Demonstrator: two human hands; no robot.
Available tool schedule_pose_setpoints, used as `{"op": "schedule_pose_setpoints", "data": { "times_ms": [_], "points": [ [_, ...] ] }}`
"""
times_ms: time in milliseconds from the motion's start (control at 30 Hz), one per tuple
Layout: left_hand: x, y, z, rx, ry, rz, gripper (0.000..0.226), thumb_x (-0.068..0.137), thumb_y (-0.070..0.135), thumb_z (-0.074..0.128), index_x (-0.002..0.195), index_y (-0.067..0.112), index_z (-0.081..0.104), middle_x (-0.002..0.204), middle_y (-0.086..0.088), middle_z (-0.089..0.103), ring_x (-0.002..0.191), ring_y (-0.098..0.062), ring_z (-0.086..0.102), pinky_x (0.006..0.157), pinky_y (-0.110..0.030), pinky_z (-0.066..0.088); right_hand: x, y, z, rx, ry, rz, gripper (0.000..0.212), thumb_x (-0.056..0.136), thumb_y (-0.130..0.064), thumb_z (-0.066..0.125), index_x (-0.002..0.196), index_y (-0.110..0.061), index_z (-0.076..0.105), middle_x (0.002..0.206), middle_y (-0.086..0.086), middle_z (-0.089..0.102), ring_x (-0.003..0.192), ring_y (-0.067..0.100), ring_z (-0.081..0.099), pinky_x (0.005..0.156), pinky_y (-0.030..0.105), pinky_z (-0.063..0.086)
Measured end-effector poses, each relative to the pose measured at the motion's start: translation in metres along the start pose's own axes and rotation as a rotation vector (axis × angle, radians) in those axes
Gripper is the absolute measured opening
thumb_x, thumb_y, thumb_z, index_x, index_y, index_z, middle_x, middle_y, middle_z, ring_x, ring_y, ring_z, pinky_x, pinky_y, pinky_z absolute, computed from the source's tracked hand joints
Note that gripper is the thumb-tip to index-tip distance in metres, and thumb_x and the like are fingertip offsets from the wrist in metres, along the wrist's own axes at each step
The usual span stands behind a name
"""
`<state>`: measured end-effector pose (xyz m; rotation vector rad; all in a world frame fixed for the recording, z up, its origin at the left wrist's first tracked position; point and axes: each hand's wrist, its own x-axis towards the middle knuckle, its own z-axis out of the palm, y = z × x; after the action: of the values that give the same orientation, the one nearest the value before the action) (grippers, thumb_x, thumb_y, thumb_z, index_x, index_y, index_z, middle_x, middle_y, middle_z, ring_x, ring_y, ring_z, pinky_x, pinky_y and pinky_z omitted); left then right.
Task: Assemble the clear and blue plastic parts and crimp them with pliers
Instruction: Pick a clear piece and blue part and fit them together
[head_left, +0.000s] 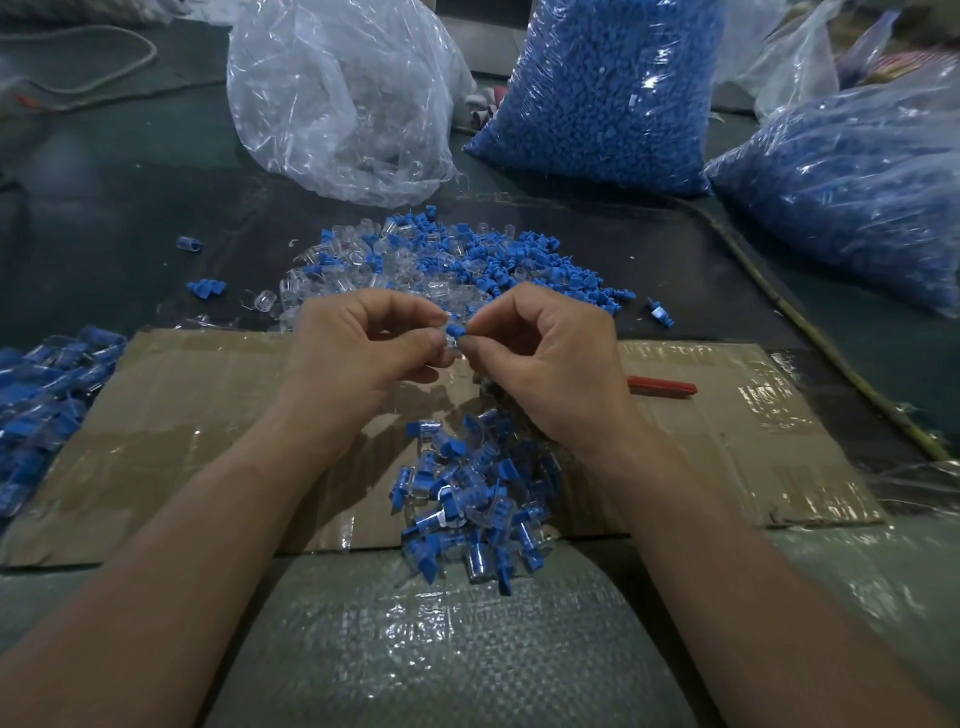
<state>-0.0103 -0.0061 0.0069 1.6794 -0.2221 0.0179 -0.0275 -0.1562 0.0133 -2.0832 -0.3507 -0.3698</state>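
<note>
A clear part (445, 344) is pinched in the left hand (358, 343), a blue part (456, 329) in the right hand (545, 358); they should be lined up squarely and pushed home.

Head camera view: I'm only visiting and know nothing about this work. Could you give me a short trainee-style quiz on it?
1. True or false: the left hand and right hand pinch a small blue part between their fingertips.
2. Where does the red handle lie? A) on the cardboard sheet, right of the right hand; B) in the left hand; C) inside a bag.
3. Fill in: the tall bag behind the loose pile holds ___ parts.
Key: 1 true; 2 A; 3 blue.
</note>
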Motion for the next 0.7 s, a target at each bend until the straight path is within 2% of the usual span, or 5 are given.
{"op": "schedule_pose_setpoints", "data": {
  "times_ms": [133, 300, 467, 600, 700],
  "points": [
    [-0.0041, -0.0003, 0.0019, 0.115, -0.002, 0.06, 0.017, 0.077, 0.007, 0.067, 0.077, 0.024, 0.066, 0.074, 0.005, 0.071, 0.061, -0.008, 0.067, 0.058, -0.014, 0.053, 0.0005, 0.0014, -0.0007, -0.044, 0.012, 0.005, 0.019, 0.077, -0.007, 0.072, 0.072, -0.022, 0.06, 0.066, -0.014, 0.058, 0.064, -0.001, 0.057, 0.056, 0.008, 0.045],
    [-0.0037, -0.0002, 0.0023, 0.043, -0.009, 0.04, 0.016, 0.078, 0.005, 0.066, 0.079, 0.021, 0.067, 0.073, 0.001, 0.072, 0.062, -0.01, 0.067, 0.057, -0.014, 0.052, 0.0006, 0.0021, -0.0001, 0.02, 0.011, 0.01, 0.019, 0.074, -0.014, 0.075, 0.075, -0.024, 0.059, 0.069, -0.013, 0.06, 0.066, 0.001, 0.059, 0.06, 0.01, 0.048],
    [-0.0011, 0.0006, 0.0014, -0.119, -0.045, -0.01, 0.015, 0.079, -0.002, 0.061, 0.079, 0.012, 0.066, 0.065, -0.003, 0.07, 0.061, -0.01, 0.066, 0.057, -0.017, 0.053, 0.0027, 0.0037, -0.0003, 0.111, -0.046, 0.076, 0.028, 0.077, -0.015, 0.072, 0.104, -0.015, 0.065, 0.084, -0.015, 0.062, 0.076, -0.005, 0.062, 0.072, 0.011, 0.05],
    [-0.002, 0.0026, -0.0002, -0.233, -0.085, -0.043, 0.012, 0.069, 0.009, 0.063, 0.08, 0.008, 0.066, 0.065, -0.004, 0.069, 0.061, -0.012, 0.066, 0.056, -0.018, 0.052, 0.0026, 0.0012, -0.0012, 0.234, -0.086, 0.039, 0.022, 0.078, -0.008, 0.068, 0.096, -0.02, 0.065, 0.074, -0.013, 0.066, 0.07, -0.004, 0.064, 0.066, 0.01, 0.048],
    [-0.0022, 0.0041, -0.0015, -0.268, -0.102, -0.067, 0.018, 0.062, 0.012, 0.065, 0.079, 0.007, 0.065, 0.066, -0.005, 0.07, 0.062, -0.014, 0.067, 0.056, -0.019, 0.054, 0.0019, -0.0004, 0.0001, 0.278, -0.061, 0.021, 0.02, 0.071, -0.022, 0.068, 0.09, -0.024, 0.065, 0.073, -0.015, 0.066, 0.069, 0.0, 0.066, 0.065, 0.011, 0.049]
  ]
}}
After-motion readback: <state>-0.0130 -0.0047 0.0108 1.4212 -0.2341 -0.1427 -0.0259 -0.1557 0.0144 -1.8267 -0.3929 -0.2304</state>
